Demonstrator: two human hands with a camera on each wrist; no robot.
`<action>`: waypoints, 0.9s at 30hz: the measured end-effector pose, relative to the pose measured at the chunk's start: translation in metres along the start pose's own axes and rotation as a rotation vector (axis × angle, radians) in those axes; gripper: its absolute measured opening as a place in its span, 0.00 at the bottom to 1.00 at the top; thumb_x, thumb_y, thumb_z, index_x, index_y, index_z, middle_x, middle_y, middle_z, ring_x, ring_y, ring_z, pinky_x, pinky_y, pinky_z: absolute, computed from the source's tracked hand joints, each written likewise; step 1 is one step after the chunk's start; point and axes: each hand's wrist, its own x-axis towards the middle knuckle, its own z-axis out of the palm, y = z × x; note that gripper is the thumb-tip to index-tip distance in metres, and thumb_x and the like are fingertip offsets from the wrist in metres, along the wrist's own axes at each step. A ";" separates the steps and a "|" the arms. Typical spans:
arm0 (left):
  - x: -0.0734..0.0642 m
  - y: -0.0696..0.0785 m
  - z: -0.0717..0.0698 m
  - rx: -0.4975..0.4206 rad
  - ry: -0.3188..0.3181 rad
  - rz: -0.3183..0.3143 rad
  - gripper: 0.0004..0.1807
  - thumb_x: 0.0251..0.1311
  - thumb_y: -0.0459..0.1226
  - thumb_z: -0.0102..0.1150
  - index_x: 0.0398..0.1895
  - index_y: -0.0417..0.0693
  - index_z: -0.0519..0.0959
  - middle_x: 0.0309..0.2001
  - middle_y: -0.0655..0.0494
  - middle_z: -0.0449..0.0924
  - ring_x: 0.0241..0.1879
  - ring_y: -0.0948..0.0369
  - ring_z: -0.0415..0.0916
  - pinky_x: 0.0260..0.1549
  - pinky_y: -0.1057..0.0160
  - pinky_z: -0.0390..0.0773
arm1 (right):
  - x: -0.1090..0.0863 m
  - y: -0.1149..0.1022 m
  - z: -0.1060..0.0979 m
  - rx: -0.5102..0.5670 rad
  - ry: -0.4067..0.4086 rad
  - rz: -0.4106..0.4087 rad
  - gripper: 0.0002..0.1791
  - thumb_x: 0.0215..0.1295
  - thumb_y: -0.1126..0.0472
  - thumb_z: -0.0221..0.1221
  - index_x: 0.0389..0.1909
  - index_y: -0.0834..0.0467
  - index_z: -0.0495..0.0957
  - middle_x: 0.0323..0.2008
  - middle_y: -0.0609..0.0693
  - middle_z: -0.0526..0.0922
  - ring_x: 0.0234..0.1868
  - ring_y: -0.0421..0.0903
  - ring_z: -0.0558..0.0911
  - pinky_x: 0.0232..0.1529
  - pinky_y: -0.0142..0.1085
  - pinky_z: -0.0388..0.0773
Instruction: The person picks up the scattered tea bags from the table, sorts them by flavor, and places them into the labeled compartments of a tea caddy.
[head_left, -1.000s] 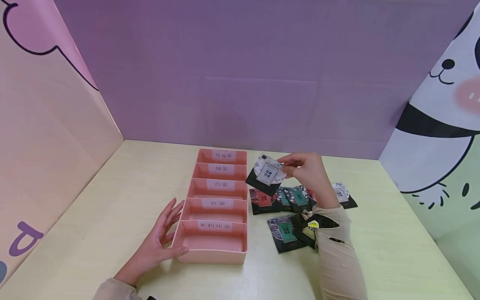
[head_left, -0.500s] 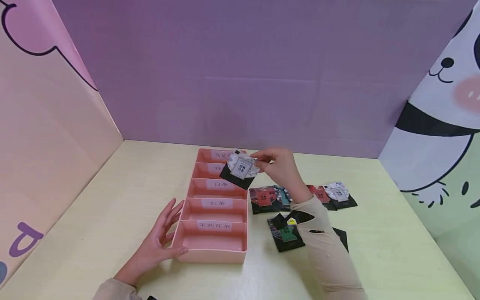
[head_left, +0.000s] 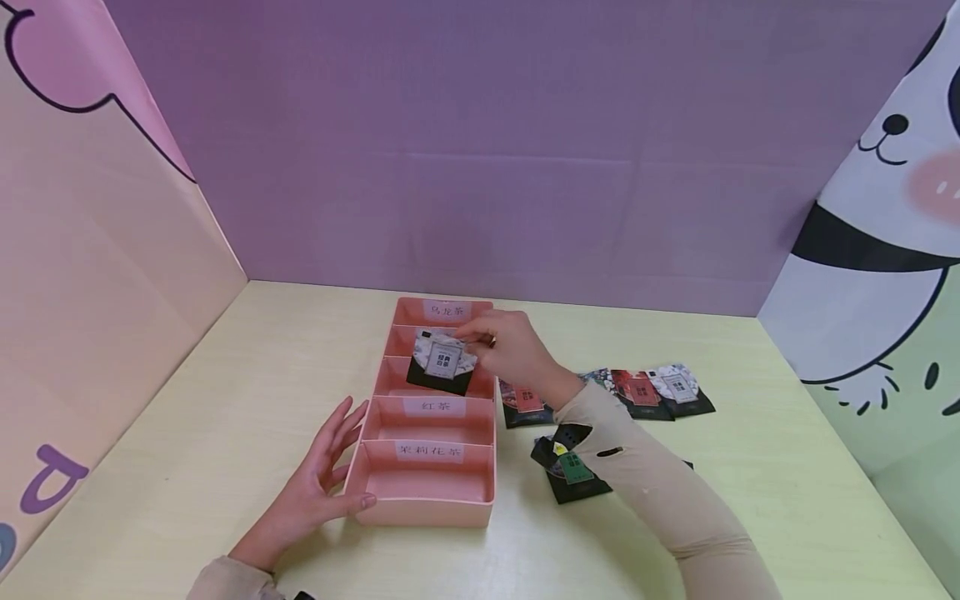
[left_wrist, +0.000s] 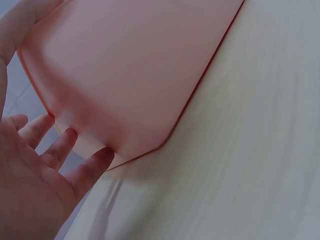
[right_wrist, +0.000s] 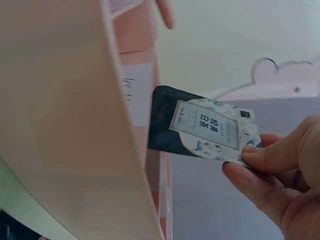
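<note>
With thumb and fingers, my right hand point(head_left: 508, 343) pinches a white and black tea bag sachet point(head_left: 442, 363) by one corner. The sachet hangs tilted over the middle compartments of a pink divided box point(head_left: 423, 513) and hides the label there. In the right wrist view the sachet point(right_wrist: 205, 125) shows its printed front, its dark end close to the box wall point(right_wrist: 75, 115). My left hand point(head_left: 311, 492) rests against the near left corner of the box, thumb at the front, fingers spread along the side. The left wrist view shows its fingertips point(left_wrist: 107, 155) touching the pink wall.
Right of the box lie several more sachets: a red one point(head_left: 527, 402), another red one point(head_left: 640, 392), a white one point(head_left: 681, 390) and a green-labelled one point(head_left: 576, 475). My right sleeve point(head_left: 660, 500) partly covers the group. A purple wall point(head_left: 465, 167) stands behind the table.
My right hand has carried the white sachet leftward from above the loose sachets, then down over the box's middle compartments. My left hand and the box have stayed in place.
</note>
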 end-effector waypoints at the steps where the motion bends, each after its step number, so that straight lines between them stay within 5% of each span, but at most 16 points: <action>1: 0.000 0.000 0.000 -0.002 -0.001 0.006 0.59 0.52 0.25 0.69 0.81 0.52 0.40 0.78 0.50 0.50 0.67 0.73 0.60 0.55 0.70 0.71 | 0.001 -0.001 0.001 -0.006 -0.013 -0.012 0.12 0.60 0.76 0.62 0.43 0.66 0.87 0.36 0.55 0.86 0.32 0.45 0.79 0.35 0.30 0.79; 5: 0.000 -0.001 0.000 -0.002 0.001 0.014 0.60 0.52 0.24 0.69 0.81 0.52 0.40 0.78 0.52 0.50 0.67 0.72 0.60 0.56 0.71 0.70 | 0.003 -0.002 0.006 -0.022 -0.057 -0.054 0.12 0.60 0.75 0.63 0.44 0.65 0.87 0.40 0.56 0.87 0.34 0.46 0.80 0.34 0.28 0.78; 13: 0.000 0.002 0.000 0.006 0.004 -0.004 0.59 0.53 0.26 0.69 0.81 0.52 0.40 0.78 0.42 0.48 0.67 0.73 0.59 0.56 0.71 0.69 | -0.002 -0.001 0.021 -0.132 -0.188 -0.106 0.12 0.64 0.72 0.63 0.47 0.64 0.85 0.45 0.55 0.85 0.45 0.48 0.83 0.48 0.35 0.81; 27: -0.001 -0.001 -0.001 0.003 0.000 0.027 0.60 0.52 0.25 0.69 0.81 0.53 0.40 0.78 0.54 0.51 0.68 0.70 0.59 0.56 0.71 0.69 | -0.018 -0.003 0.036 -0.210 -0.343 -0.155 0.10 0.65 0.69 0.63 0.47 0.62 0.84 0.44 0.53 0.83 0.45 0.47 0.83 0.53 0.37 0.79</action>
